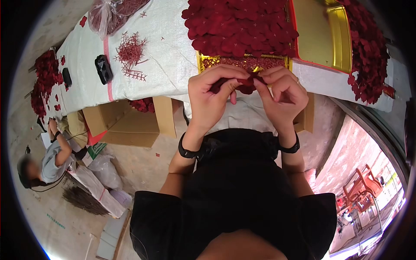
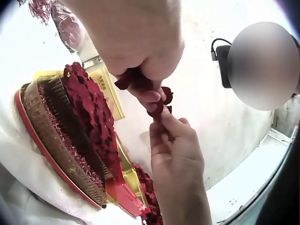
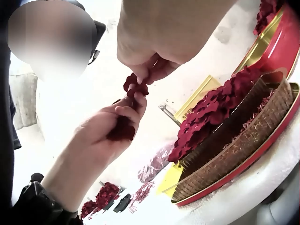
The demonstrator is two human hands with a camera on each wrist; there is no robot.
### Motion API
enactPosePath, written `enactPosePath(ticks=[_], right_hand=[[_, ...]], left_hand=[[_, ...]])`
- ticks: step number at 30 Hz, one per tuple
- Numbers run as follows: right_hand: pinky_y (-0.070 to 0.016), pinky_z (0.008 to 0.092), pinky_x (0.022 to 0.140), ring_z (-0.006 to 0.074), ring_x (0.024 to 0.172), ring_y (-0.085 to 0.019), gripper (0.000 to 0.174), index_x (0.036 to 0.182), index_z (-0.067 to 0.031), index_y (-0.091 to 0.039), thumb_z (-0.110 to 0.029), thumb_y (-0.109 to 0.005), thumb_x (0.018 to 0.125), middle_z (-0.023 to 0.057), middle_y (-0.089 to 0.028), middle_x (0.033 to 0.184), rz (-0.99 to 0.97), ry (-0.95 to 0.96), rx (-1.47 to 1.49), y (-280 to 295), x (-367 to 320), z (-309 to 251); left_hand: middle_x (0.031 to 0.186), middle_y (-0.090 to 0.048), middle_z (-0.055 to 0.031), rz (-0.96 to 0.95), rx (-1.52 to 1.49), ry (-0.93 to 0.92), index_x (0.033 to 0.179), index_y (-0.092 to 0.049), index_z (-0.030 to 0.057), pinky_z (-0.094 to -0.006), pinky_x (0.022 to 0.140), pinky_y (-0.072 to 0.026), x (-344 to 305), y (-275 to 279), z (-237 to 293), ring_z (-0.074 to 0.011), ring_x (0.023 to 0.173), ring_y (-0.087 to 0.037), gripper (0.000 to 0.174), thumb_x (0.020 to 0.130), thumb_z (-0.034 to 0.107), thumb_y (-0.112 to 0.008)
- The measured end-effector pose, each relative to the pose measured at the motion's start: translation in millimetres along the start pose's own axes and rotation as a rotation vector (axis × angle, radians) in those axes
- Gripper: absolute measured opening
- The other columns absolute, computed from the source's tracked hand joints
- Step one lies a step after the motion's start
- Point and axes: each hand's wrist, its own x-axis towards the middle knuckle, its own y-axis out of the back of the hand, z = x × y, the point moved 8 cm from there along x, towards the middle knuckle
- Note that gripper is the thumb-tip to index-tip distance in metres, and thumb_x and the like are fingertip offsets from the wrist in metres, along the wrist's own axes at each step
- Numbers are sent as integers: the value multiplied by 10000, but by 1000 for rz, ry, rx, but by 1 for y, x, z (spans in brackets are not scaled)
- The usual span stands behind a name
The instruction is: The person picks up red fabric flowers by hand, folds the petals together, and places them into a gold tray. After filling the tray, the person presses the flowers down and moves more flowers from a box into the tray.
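While the left hand (image 1: 210,95) pinches red petals (image 1: 247,85) – others (image 3: 121,130) in its palm – the right hand (image 1: 284,93) pinches them too. Beyond both: petal heap (image 1: 240,28).

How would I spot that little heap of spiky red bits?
Start with the white sheet. On it, between the larger black object and the big petal mound, lies the heap. Its thin, branching strands lie loose, unlike the reddish contents of the clear bag.
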Motion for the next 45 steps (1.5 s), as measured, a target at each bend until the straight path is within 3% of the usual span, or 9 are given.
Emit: enactPosePath(ticks=[12,15,18,28,31,35,38,40,45], right_hand=[[-530,322,608,256,719,-646,339,597,-47,-418,207,-634,654,164,-626,768,23,216,140,7,-1,-25],[-532,339,659,261,733,-647,223,711,-22,-551,174,-648,666,143,-644,803,17,142,220,5,5,-28],[-524,341,701,261,746,-644,224,829,-5,-632,144,-661,664,108,-653,818,-103,190,-64,-1,14,-36],[-497,312,710,242,769,-616,214,834,-5,-605,129,-601,666,106,-617,826,-219,-20,15,-9,-4,1],[-486,287,716,216,789,-607,207,854,1,-591,124,-583,688,105,-609,841,-217,-165,141,-14,-10,12],[-457,224,680,109,791,-576,137,896,3,-604,75,-621,781,45,-609,877,-153,-342,237,-9,4,34],[-382,161,587,11,686,-489,132,952,-10,-630,6,-655,823,-28,-595,863,-27,-443,80,19,35,60],[-374,173,575,9,660,-463,183,986,-3,-645,-70,-688,820,-36,-610,810,134,-388,18,45,48,100],[-419,237,593,57,645,-483,239,1009,-4,-651,-128,-702,811,25,-649,785,62,-327,-265,56,80,111]], left_hand=[[885,-676,-118,-115,306,-341,874,-678,-3,-212,555,-483,-11,-14,51,-150,689,-633,207,717,-128,-626],[878,-673,-119,-132,295,-292,876,-678,-3,-232,584,-493,-9,-13,52,-178,729,-640,228,686,-123,-639],[870,-667,-111,-157,334,-268,868,-674,-3,-244,598,-497,-6,-11,53,-182,733,-643,208,696,-116,-640],[829,-629,-103,-364,183,58,894,-621,-49,-242,590,-494,8,-10,19,-157,677,-619,105,803,-89,-589],[831,-624,-87,-403,155,-44,910,-620,-44,-231,567,-478,10,-12,19,-126,653,-601,95,831,-75,-577],[813,-634,-40,-188,-62,334,974,-639,-4,-183,513,-400,8,5,-16,-57,607,-537,107,883,0,-584],[823,-650,-43,-43,-131,326,1046,-623,-2,-170,502,-372,15,14,-32,-49,604,-520,161,893,35,-592],[888,-664,-71,-41,-131,371,1135,-591,-3,-175,545,-400,14,17,-38,-61,679,-562,237,903,42,-577],[1082,-635,-141,6,-235,332,1221,-529,-39,-230,784,-504,18,12,-32,-153,920,-632,298,936,48,-507]])
